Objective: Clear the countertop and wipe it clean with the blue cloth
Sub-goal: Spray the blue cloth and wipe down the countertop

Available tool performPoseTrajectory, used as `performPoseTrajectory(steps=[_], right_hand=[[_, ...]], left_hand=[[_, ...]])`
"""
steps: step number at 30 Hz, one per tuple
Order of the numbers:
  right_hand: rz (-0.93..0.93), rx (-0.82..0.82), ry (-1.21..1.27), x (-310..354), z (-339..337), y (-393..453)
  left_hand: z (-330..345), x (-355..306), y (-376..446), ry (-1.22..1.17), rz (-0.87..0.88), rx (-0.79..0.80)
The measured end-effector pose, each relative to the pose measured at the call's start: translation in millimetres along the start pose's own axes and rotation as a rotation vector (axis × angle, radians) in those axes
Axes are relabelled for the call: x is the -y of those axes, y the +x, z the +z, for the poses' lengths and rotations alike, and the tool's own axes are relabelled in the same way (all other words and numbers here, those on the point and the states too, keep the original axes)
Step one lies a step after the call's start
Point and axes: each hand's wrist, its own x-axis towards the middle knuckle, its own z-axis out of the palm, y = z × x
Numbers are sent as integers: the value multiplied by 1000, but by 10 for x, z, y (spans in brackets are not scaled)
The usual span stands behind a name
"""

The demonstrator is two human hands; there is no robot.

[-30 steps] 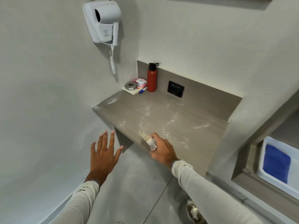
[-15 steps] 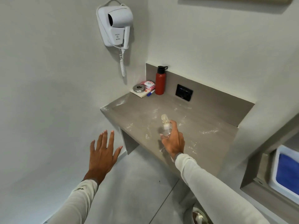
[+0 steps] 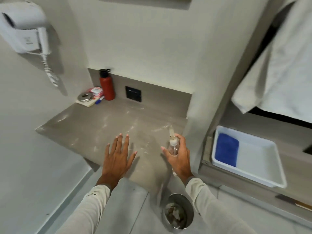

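The grey countertop (image 3: 94,125) carries white powdery smears across its middle. My right hand (image 3: 179,156) grips a small clear spray bottle (image 3: 173,146) upright over the counter's right front part. My left hand (image 3: 117,157) hovers flat with fingers spread over the counter's front edge and holds nothing. The blue cloth (image 3: 227,149) lies folded in the left half of a white tray (image 3: 260,162) on the ledge to the right. In the back left corner stand a red bottle (image 3: 106,85), a pink packet (image 3: 96,91), a round metal disc (image 3: 85,97) on a pale pad, and a blue pen (image 3: 99,100).
A white wall hair dryer (image 3: 25,29) with a coiled cord hangs at the upper left. A black socket plate (image 3: 133,94) sits in the backsplash. On the floor below the counter stands a metal bin (image 3: 178,211) with crumpled paper. White fabric (image 3: 278,61) hangs at the upper right.
The view has swung right and closer. My right hand carried the spray bottle from the counter's middle to its right side. My left hand rose from beside the counter to over its front edge.
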Motion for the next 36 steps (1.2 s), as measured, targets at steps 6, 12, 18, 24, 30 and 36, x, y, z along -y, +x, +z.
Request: performPoseTrajectory(steps=[6, 12, 18, 24, 30, 36], right_hand=[[-47, -312, -6, -287, -1418, 335], [38, -482, -24, -813, -2716, 688], [103, -434, -125, -1360, -3392, 1131], [170, -521, -130, -1718, -3723, 1456], [234, -478, -131, -1925, -3846, 1396], [277, -458, -160, -1874, -3844, 1340]], left_hand=[[212, -1430, 187, -74, 174, 33], [549, -2754, 279, -150, 397, 223], [809, -3509, 379, -46, 561, 303], [909, -3742, 552, -5, 638, 295], [983, -3705, 560, -49, 681, 373], [1102, -3707, 533, -55, 669, 346]])
